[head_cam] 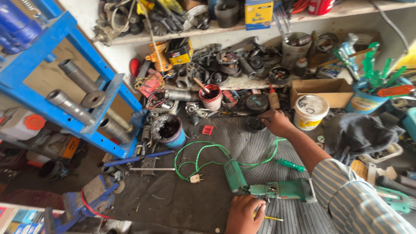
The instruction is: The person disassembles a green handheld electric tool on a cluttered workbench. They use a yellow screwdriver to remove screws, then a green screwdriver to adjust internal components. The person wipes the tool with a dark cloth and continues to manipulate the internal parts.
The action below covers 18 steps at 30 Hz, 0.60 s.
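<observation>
At the near edge of the desk (182,203), the left hand (243,213) rests with its fingers curled, and a thin yellow tool (272,218) shows from under it; I cannot tell if the fingers really grip this tool. Just beside this hand, to the right, lies a green power tool (286,190), partly taken apart, with its round green cover (234,175) standing at its left end. A green screwdriver (291,164) lies a little behind the power tool.

From the cover, a twisted green cable (203,151) runs in loops over the dark ribbed mat and ends in a pale plug (196,178).

Farther out, the right hand (276,122) reaches across the desk on a striped sleeve (355,199). Its fingers are bent down and closed together over a small black round part (254,125), touching its rim; how firmly it holds it I cannot tell. A small red piece (208,129) lies to the left, and beside that a blue tin (168,131) with black grease.

To the right of the right hand stands a white bucket (310,112), then a grey cloth (359,132). Behind are a red-and-white cup (211,96), a cardboard box (323,90) and many dark metal parts on a low shelf (242,82). At far left stands a blue metal frame (65,78) with steel cylinders.
</observation>
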Motion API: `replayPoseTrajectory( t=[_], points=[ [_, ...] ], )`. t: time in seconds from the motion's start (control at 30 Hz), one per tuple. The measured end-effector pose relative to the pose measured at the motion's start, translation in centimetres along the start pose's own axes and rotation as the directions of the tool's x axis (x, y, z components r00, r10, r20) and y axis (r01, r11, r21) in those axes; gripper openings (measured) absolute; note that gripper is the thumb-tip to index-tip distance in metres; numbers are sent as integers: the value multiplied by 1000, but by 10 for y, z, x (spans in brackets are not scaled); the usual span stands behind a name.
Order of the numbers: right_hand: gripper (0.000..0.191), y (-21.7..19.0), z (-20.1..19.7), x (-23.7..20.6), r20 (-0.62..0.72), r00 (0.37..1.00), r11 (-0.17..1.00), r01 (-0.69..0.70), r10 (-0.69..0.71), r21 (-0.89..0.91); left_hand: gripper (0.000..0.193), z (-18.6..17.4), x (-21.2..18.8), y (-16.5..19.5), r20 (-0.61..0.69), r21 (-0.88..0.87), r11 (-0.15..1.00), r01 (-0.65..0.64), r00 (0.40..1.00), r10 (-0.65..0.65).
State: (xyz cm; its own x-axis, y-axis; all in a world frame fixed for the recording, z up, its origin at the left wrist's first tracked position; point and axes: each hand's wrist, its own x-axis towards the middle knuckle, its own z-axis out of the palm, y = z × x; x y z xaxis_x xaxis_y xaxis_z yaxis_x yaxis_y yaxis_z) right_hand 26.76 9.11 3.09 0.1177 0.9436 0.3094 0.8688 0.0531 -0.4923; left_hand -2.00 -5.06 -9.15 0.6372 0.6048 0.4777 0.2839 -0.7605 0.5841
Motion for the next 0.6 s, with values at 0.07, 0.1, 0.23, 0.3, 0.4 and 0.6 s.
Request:
replayPoseTrajectory(
  t=[0.07, 0.1, 0.23, 0.3, 0.4, 0.6],
  points=[
    [27, 6, -6, -3, 1, 999, 996, 41, -41, 73, 16, 1, 2, -2, -14, -14, 999, -46, 999, 46],
    [28, 9, -9, -5, 2, 998, 992, 64, -64, 111, 17, 1, 2, -2, -21, -19, 998, -67, 998, 66],
    [23, 21, -27, -31, -37, 996, 982, -79, 87, 169, 21, -1, 3, -6, -51, -51, 996, -76, 996, 73],
    [31, 26, -35, -67, -39, 965, 952, -250, 261, 174, 23, -1, 0, -5, -88, -65, 997, -51, 995, 45],
    [40, 35, -45, -138, -73, 855, 856, -506, 514, 104, 21, 1, 1, -9, -106, -47, 997, -62, 993, 56],
    [39, 37, -40, -259, -25, 863, 833, -478, 504, 279, 33, -1, 12, -10, -145, 0, 985, -171, 975, 169]
  ],
)
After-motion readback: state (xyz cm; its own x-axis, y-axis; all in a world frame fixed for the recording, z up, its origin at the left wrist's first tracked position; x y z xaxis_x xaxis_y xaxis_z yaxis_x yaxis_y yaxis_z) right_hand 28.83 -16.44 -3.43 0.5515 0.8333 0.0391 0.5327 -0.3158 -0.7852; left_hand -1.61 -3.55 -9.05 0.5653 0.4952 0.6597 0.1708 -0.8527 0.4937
